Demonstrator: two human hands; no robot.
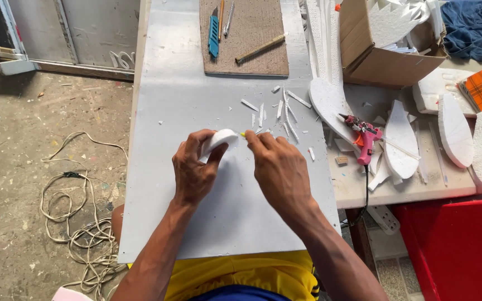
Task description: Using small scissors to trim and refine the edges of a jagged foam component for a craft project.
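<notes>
Foam piece (pixel 218 139), white and rounded, sits clasped in the left hand (pixel 195 170) over the grey counter (pixel 185 100); the right hand (pixel 279 167) pinches a thin yellow-tipped tool (pixel 243 134) against its end. Open grey surface spreads left and toward the near edge, while white shavings (pixel 277 111) litter the far side, with a pink glue gun (pixel 365 139) beyond the right edge.

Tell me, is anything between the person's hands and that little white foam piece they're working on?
Nothing visible is. The left hand already grips the white foam piece in its fingers, and the right hand brings a small yellow-tipped tool right up to its edge. The foam shavings lie farther back on the grey board.
</notes>
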